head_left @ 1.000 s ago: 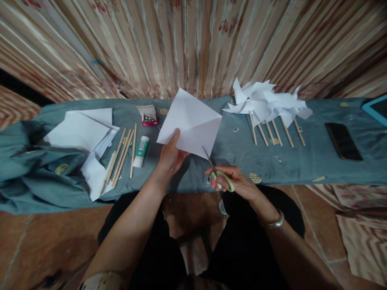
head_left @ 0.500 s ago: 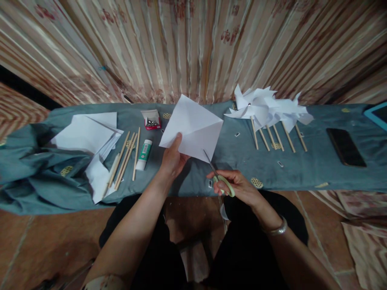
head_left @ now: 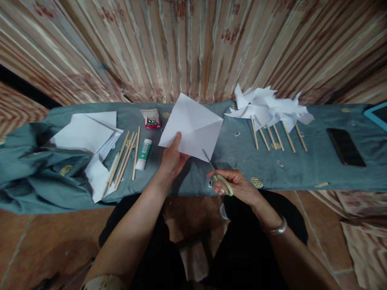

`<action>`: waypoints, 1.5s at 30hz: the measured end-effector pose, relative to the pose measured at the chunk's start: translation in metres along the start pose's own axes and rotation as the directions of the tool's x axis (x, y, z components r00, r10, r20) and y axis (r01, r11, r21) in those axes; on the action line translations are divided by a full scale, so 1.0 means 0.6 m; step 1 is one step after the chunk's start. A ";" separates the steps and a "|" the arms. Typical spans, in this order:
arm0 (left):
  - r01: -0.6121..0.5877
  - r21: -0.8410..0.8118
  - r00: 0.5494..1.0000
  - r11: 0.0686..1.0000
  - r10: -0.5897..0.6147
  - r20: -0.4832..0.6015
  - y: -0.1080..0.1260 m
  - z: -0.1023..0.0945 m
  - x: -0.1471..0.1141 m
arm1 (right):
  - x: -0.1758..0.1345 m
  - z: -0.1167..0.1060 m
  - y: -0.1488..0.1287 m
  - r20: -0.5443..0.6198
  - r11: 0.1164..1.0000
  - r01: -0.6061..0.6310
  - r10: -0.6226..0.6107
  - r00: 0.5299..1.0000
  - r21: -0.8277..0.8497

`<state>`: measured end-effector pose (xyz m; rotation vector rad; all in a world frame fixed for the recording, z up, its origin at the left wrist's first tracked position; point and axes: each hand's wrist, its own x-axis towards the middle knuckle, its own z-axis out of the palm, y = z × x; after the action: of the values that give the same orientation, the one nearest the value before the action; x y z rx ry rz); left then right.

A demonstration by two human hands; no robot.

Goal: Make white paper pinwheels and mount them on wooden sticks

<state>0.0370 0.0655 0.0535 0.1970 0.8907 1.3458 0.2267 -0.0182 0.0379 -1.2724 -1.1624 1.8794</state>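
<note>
A square sheet of white paper (head_left: pixel 196 125) with crease lines is held up over the table, one corner pointing away from me. My left hand (head_left: pixel 173 157) pinches its near left edge, thumb on top and fingers underneath. In my right hand (head_left: pixel 232 183) is a pair of scissors (head_left: pixel 224 184) with pale green handles, fingers in the loops. The blades reach over the paper's near right part, close to its lower corner. Whether they have cut into it I cannot tell. Left of the paper lie a glue stick (head_left: pixel 144 154) and an opened box of metal pins (head_left: pixel 151 121).
Several wooden sticks (head_left: pixel 124 161) and a stack of white paper (head_left: pixel 87 131) lie on the left of the cloth-covered table (head_left: pixel 242 161). Several paper pinwheels (head_left: pixel 263 106) on sticks lie at the right, near a dark phone (head_left: pixel 346 147). A blue-edged device (head_left: pixel 377 114) is at the far right.
Almost nothing differs. Both hands, the paper and the scissors keep nearly the same place, with only a very slight shift in the view.
</note>
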 end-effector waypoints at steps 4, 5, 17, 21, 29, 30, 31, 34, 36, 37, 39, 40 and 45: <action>0.001 0.005 1.000 1.000 -0.001 -0.004 -0.001 0.001 -0.002 | 0.001 0.000 0.001 0.001 1.000 -0.011 0.011 1.000 0.009; 0.005 0.005 1.000 1.000 -0.005 0.000 -0.001 0.001 -0.003 | 0.001 0.001 0.001 0.001 1.000 -0.009 0.009 1.000 0.012; 0.027 0.035 0.999 0.999 -0.027 0.019 -0.008 -0.001 -0.004 | 0.005 0.003 0.000 -0.011 1.000 0.015 -0.015 1.000 0.006; 0.028 0.044 0.999 0.999 -0.029 0.018 -0.008 -0.002 -0.004 | 0.004 0.004 -0.001 -0.018 1.000 0.005 -0.005 1.000 0.014; 0.019 0.003 1.000 1.000 -0.019 0.013 -0.005 0.003 -0.008 | 0.004 0.006 -0.003 -0.030 0.999 -0.011 0.012 0.999 0.044; 0.021 0.003 1.000 1.000 -0.022 0.018 -0.005 0.003 -0.008 | 0.004 0.007 -0.003 -0.032 0.999 -0.011 0.012 0.999 0.042; 0.022 0.004 1.000 1.000 -0.022 0.022 -0.006 0.003 -0.008 | 0.004 0.007 -0.003 -0.033 0.999 -0.010 0.011 0.999 0.036; 0.025 0.023 0.999 0.999 -0.026 0.029 -0.010 0.002 -0.009 | 0.003 0.006 -0.004 -0.035 1.000 0.002 -0.001 0.999 0.018; 0.033 0.041 0.999 0.999 -0.035 0.038 -0.013 0.002 -0.010 | 0.004 0.006 -0.005 -0.041 1.000 0.013 -0.012 0.999 0.019; 0.040 0.050 0.998 0.998 -0.042 0.044 -0.015 0.002 -0.011 | 0.004 0.006 -0.006 -0.046 1.000 0.017 -0.016 0.999 0.024; 0.046 0.061 0.997 0.997 -0.050 0.058 -0.017 0.001 -0.013 | 0.005 0.007 -0.007 -0.055 0.999 0.020 -0.018 0.998 0.030; 0.044 0.063 0.997 0.997 -0.048 0.064 -0.018 0.001 -0.013 | 0.005 0.007 -0.008 -0.058 0.999 0.019 -0.017 0.998 0.033; 0.051 0.062 0.996 0.997 -0.056 0.072 -0.016 0.000 -0.014 | 0.006 0.008 -0.009 -0.048 0.999 0.003 -0.001 0.999 0.042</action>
<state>0.0446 0.0555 0.0511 0.2660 0.8691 1.2553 0.2208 -0.0146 0.0419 -1.2862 -1.0934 1.8516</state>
